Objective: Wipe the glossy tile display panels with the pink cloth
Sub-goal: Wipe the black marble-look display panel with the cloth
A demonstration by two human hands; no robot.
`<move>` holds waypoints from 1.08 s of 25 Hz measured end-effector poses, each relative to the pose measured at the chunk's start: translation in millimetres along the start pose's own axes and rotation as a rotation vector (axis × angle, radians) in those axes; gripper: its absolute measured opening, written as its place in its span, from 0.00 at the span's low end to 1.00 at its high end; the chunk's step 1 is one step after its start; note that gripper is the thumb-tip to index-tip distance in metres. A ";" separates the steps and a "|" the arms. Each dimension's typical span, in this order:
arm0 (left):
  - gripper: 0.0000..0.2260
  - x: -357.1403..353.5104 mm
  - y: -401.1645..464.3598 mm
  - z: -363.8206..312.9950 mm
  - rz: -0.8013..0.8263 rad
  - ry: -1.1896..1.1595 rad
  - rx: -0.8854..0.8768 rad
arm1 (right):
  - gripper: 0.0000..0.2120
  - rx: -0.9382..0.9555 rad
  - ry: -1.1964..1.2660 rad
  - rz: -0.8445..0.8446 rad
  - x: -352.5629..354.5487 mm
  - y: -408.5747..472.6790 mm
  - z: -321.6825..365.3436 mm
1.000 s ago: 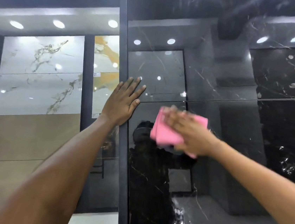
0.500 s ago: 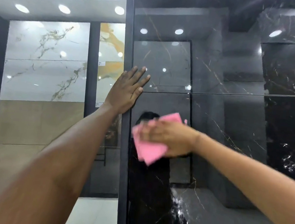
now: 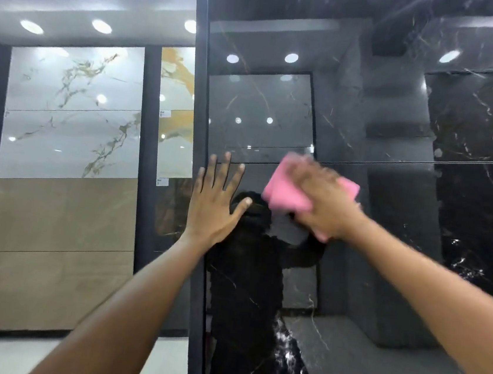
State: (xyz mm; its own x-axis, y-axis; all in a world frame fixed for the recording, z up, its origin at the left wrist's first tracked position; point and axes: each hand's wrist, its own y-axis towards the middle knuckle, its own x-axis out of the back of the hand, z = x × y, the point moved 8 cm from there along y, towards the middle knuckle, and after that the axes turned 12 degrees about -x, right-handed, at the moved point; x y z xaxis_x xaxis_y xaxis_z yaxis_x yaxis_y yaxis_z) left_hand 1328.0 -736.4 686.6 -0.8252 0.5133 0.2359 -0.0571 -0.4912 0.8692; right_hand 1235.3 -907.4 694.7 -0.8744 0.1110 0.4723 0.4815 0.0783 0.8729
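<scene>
A glossy black marble tile panel (image 3: 384, 264) fills the right half of the head view and mirrors the room. My right hand (image 3: 324, 203) presses the folded pink cloth (image 3: 284, 195) flat against it, just below the horizontal joint between two tiles; the hand is motion-blurred. My left hand (image 3: 214, 204) lies flat with fingers spread on the panel's left edge, beside the dark vertical frame strip (image 3: 199, 243).
Further back on the left stand white marble panels (image 3: 72, 111) over beige panels (image 3: 59, 251), with an orange-veined panel (image 3: 175, 117) beside them. Pale floor (image 3: 4, 356) shows at lower left. Ceiling spotlights reflect in the tiles.
My right hand swept the pink cloth left and down, then back right and up near the tile joint. My left hand stayed flat on the panel's left edge.
</scene>
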 end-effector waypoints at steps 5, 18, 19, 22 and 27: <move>0.31 -2.9 -8.5 -1.3 -0.063 0.086 -0.021 | 0.41 -0.111 0.065 -0.245 0.4 -10.1 -18.7; 0.29 -1.3 -11.4 -1.6 -0.114 0.059 -0.035 | 0.38 0.060 0.077 -0.273 -28.3 -43.8 18.6; 0.29 -0.5 -11.4 -1.7 -0.110 0.051 -0.032 | 0.37 0.348 0.003 -0.166 -56.0 -78.7 55.7; 0.28 -1.3 -11.7 -1.5 -0.094 0.040 -0.028 | 0.35 0.759 -0.255 0.008 -70.5 -113.7 61.5; 0.29 -2.9 -11.7 -2.4 -0.089 0.082 -0.030 | 0.40 -0.317 0.228 -0.389 11.9 -26.5 -72.6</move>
State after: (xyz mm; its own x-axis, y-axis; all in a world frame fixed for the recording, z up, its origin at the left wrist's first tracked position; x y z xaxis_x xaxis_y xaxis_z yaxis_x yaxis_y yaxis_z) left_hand 1329.7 -733.8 674.7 -0.8591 0.4974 0.1208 -0.1483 -0.4678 0.8713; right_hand 1207.8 -980.1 686.1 -0.9920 -0.0870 0.0910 0.1093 -0.2359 0.9656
